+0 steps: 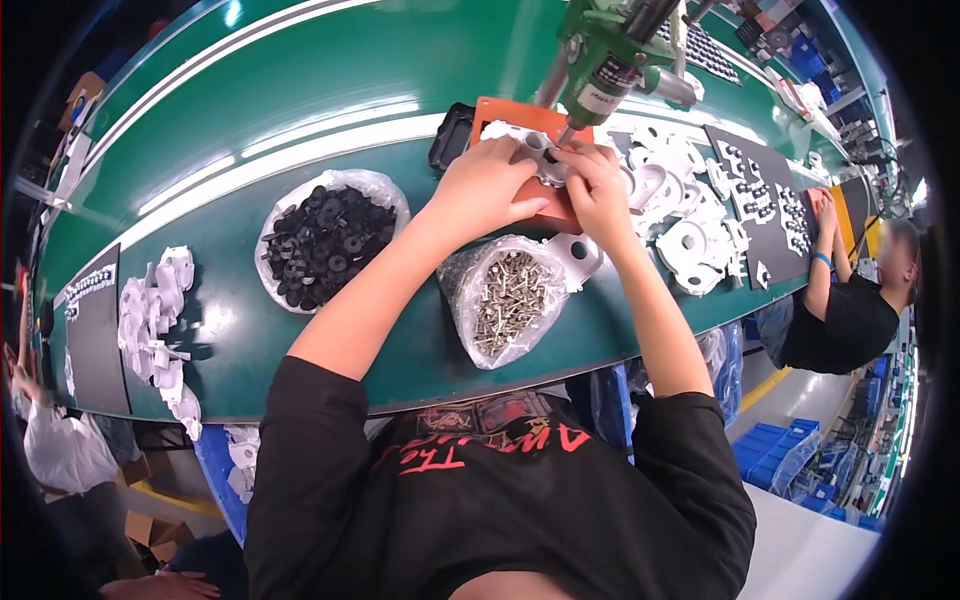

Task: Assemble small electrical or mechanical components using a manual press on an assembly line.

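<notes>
A white plastic housing (497, 130) with round openings lies on the orange base (490, 108) of a green bench press (603, 75). My left hand (488, 188) grips the housing from its left side, fingers bent over it and thumb stretched along the base. Beneath the press's slim metal tip, my right hand (597, 188) has its thumb and fingertips pinched together at the housing's right end, beside a small black spot in an opening. Whatever lies between those fingertips is hidden.
Nearer me are a bag of metal screws (512, 300) and a bag of black round pieces (330, 240). White housings are heaped at right (690, 215) and left (155, 310). A black tray (452, 137) adjoins the base. Another person (850, 310) works at far right.
</notes>
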A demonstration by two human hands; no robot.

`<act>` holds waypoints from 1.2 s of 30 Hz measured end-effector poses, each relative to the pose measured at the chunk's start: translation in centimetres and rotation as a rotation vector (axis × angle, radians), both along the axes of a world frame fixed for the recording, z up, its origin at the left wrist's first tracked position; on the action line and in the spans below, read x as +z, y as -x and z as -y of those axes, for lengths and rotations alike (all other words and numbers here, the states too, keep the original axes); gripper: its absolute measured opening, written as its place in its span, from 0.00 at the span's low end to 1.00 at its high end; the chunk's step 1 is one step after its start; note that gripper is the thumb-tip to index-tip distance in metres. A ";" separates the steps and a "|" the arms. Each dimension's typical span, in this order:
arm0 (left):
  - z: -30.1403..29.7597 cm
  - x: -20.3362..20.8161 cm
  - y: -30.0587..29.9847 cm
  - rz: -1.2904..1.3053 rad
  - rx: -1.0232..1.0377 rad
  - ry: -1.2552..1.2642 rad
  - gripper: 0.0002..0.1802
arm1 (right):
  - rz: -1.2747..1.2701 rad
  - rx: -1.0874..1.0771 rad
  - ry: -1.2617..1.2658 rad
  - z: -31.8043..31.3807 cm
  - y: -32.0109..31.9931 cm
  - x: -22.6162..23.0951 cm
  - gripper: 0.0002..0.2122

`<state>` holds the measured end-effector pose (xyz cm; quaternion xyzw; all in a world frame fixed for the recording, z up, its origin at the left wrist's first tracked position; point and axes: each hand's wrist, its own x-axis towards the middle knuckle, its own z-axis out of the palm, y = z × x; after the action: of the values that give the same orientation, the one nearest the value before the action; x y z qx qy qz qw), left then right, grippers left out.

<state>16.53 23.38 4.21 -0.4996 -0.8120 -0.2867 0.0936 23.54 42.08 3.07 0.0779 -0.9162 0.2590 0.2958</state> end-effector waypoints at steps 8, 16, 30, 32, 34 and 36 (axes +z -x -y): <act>0.0 -0.3 0.0 -0.030 0.014 -0.004 0.23 | 0.014 -0.061 -0.069 -0.9 -2.5 1.0 0.12; 0.4 0.2 -0.2 -0.019 0.029 -0.014 0.25 | -0.270 -0.131 0.782 -12.6 7.3 14.3 0.11; -0.8 0.1 -0.5 -0.076 0.047 -0.008 0.22 | 0.275 0.869 0.044 -17.6 -4.5 22.6 0.17; -0.2 -0.2 -0.2 -0.114 0.050 -0.016 0.23 | 0.696 0.504 -0.496 0.9 -9.0 20.2 0.14; 0.7 -0.1 -0.3 -0.105 0.043 0.001 0.23 | 0.525 0.460 -0.400 2.3 -9.2 16.0 0.16; 0.1 0.3 -0.2 -0.051 0.028 -0.037 0.25 | 0.496 0.513 -0.282 1.9 -9.0 16.4 0.16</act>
<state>16.73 23.29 4.49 -0.4936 -0.8108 -0.2875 0.1277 32.52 40.17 19.46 0.2795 -0.9373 0.2067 -0.0228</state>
